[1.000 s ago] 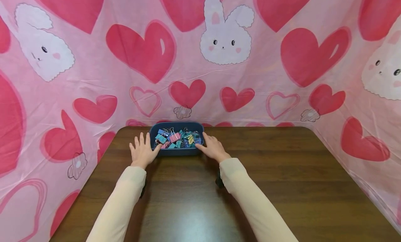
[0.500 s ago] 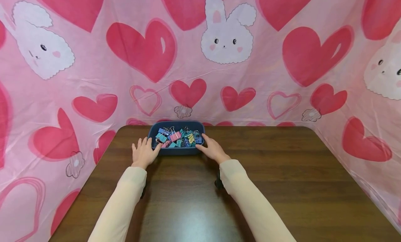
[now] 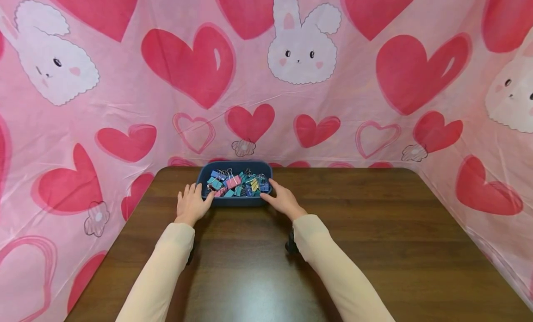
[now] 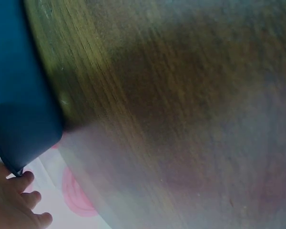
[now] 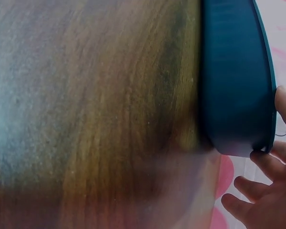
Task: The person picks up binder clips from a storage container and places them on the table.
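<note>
A dark blue plastic bin (image 3: 238, 202) stands against the far edge of the table, left of the middle. Inside it lies a heap of binder clips (image 3: 233, 181) in blue, teal, pink and yellow with wire handles. At the bin's left end, my left hand (image 3: 193, 204) holds the rim near the front corner. My right hand (image 3: 285, 202) grips the opposite end, its thumb at the front rim and fingers along the side. Both wrist views show the bin's outer wall (image 5: 238, 71) and fingers at its corner; the left thumb is hidden in the left wrist view.
The brown wooden table (image 3: 366, 248) has rounded far corners. Behind and on both sides hangs a pink cloth (image 3: 333, 95) with hearts and rabbits, close behind the bin. A dark wrist strap (image 3: 291, 244) shows under the right sleeve.
My left hand's spread fingers have drawn in closer to the bin's left end. The right hand keeps its place, and the bin looks unmoved on the table. The head view has shifted slightly.
</note>
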### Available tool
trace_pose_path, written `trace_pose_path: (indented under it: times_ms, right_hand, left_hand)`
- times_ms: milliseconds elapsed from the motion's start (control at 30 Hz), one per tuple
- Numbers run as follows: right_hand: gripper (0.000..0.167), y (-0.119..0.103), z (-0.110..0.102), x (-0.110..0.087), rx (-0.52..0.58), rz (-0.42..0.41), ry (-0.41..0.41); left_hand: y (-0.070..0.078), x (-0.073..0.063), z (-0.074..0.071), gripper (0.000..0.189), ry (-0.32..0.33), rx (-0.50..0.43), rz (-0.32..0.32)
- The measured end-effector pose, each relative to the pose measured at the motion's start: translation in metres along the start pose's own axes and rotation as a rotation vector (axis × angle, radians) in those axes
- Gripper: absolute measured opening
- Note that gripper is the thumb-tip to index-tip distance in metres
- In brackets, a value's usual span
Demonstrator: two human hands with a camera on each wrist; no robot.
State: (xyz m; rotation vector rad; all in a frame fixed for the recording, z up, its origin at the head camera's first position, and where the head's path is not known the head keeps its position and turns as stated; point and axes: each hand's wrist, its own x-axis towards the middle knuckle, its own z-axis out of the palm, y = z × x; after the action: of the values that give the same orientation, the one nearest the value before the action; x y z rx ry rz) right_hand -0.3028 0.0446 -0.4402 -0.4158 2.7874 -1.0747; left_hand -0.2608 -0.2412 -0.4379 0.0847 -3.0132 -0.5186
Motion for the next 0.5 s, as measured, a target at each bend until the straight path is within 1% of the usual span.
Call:
trace_pose_path:
  times_ms: [200,500]
  right_hand:
    - [0.071,-0.001,0.001,-0.006,0.013,0.003,0.006]
    - [0.07,0.001,0.0,-0.017,0.001,-0.049,0.012]
  left_hand:
    - [-0.001,-0.003,0.001,0.072,0.003,-0.005,0.012]
    - [-0.002,-0.012,0.003,0.073,0.014,-0.011,0.028]
